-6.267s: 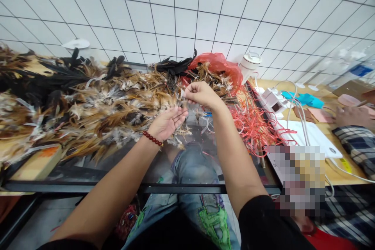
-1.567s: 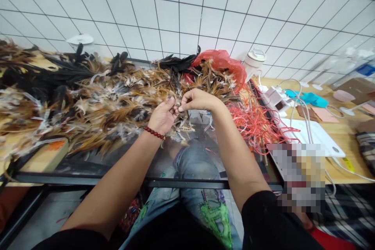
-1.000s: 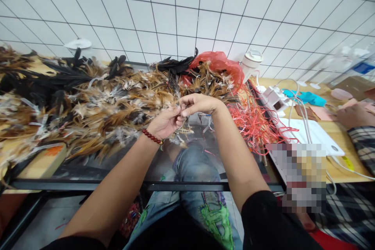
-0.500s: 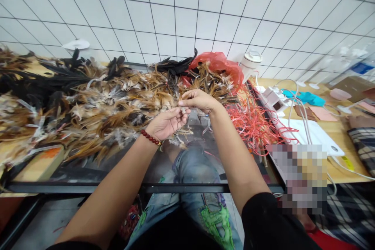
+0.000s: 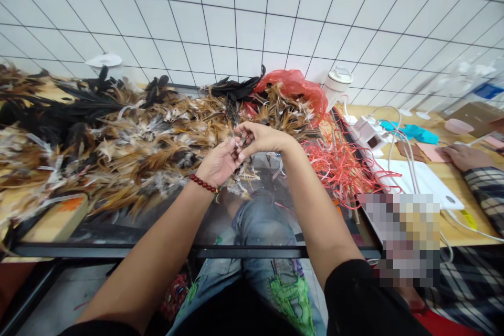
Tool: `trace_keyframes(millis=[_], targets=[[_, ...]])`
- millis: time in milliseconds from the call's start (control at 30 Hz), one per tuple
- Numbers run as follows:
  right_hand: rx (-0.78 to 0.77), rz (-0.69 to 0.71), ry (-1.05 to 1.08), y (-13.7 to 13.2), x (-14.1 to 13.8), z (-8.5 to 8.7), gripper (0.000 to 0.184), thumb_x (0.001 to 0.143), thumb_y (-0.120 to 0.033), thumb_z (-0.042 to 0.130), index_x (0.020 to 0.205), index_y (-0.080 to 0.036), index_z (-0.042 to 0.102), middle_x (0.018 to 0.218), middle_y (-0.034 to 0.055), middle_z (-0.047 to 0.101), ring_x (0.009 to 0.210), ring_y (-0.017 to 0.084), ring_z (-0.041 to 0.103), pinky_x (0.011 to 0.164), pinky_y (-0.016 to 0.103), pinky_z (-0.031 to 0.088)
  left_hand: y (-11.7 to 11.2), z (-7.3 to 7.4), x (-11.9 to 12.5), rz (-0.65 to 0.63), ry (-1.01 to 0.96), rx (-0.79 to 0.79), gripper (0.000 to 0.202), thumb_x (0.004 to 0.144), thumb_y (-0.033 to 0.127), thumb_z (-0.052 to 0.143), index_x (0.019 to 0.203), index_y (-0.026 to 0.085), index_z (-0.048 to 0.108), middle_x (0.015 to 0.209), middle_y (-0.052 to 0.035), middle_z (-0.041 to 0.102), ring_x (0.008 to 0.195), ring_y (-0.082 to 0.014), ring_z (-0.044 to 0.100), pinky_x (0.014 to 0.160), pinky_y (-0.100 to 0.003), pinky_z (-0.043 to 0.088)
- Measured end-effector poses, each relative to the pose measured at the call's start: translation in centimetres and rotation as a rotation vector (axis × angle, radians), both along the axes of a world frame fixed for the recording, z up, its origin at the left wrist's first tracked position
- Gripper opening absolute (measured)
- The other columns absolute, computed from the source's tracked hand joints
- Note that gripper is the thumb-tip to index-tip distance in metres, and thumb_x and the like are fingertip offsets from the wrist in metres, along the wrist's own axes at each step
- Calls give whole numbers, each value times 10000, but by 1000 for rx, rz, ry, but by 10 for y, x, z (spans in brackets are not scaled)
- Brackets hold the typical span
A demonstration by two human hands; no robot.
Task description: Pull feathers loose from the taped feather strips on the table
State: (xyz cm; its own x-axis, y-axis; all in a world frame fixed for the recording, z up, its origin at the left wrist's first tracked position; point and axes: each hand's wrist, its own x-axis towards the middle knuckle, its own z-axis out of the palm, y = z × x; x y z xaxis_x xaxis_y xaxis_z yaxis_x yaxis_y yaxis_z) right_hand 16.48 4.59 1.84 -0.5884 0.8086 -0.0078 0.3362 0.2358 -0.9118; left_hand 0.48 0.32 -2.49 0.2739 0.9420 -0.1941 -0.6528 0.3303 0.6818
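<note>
No writing can be read. A feather heap, brown, black and white, covers the glass table. A red bag at the back holds more feathers, with red ties beside it and a white cup behind. The left hand and right hand meet at the heap's near edge, fingertips pinched narrow on a small feather, mostly hidden between them.

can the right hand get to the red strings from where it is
Probably yes: the right hand is beside the left hand over the feathers, and the red strings lie uncovered just to its right.
</note>
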Motion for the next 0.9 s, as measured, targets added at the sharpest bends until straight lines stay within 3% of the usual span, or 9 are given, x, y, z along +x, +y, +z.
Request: trace_keyframes(millis=[200, 300, 433, 533, 667, 800, 900], targets=[[61, -95, -23, 4, -4, -4, 575, 562, -209, 814, 1068, -134, 553, 811, -47, 496, 693, 78, 474, 642, 206, 421, -2, 0, 1, -92, -7, -1, 113, 736, 118, 725, 824, 112, 654, 624, 16, 562, 589, -83, 577, 603, -205, 515], [130, -168, -95, 4, -1, -2, 500, 613, -279, 800, 1048, -140, 596, 803, -35, 543, 675, 78, 486, 649, 211, 418, 0, 1, 0, 11, -1, 21, 101, 748, 130, 722, 814, 125, 646, 661, 7, 589, 587, -70, 568, 582, -183, 498], [234, -233, -560, 2, -2, -1, 174, 660, -280, 763, 756, -162, 680, 701, 21, 630, 698, 139, 566, 675, 253, 418, 4, 2, -2, 208, 1, 53, 115, 744, 148, 741, 778, 141, 631, 667, 20, 589, 531, -34, 516, 514, -140, 444], [231, -252, -796, -1, -9, -4, 152, 662, -322, 750, 676, -182, 692, 722, 84, 679, 767, 209, 628, 694, 291, 439, 5, 2, -2, 230, 13, 42, 155, 717, 156, 770, 761, 145, 621, 660, 24, 588, 532, -31, 518, 507, -135, 439], [226, -295, -825, -1, -13, -9, 92, 650, -242, 721, 720, -183, 710, 783, 115, 706, 809, 226, 646, 694, 291, 453, 5, 0, -1, 231, 22, 33, 172, 714, 165, 775, 733, 145, 605, 675, 19, 606, 548, -36, 541, 521, -141, 456], [221, -252, -689, 3, -2, -4, 70, 691, -181, 637, 714, -168, 702, 714, 71, 691, 737, 182, 629, 670, 261, 435, 6, -1, -2, 238, 14, 8, 152, 750, 168, 743, 733, 143, 593, 683, 12, 624, 559, -43, 561, 540, -145, 476], [276, -391, -558, 7, 10, 0, 87, 721, -194, 600, 707, -166, 682, 715, 48, 682, 733, 163, 620, 689, 248, 437, 6, 1, -2, 250, 5, -11, 137, 770, 150, 721, 731, 137, 590, 666, 14, 623, 547, -38, 559, 534, -137, 472]])
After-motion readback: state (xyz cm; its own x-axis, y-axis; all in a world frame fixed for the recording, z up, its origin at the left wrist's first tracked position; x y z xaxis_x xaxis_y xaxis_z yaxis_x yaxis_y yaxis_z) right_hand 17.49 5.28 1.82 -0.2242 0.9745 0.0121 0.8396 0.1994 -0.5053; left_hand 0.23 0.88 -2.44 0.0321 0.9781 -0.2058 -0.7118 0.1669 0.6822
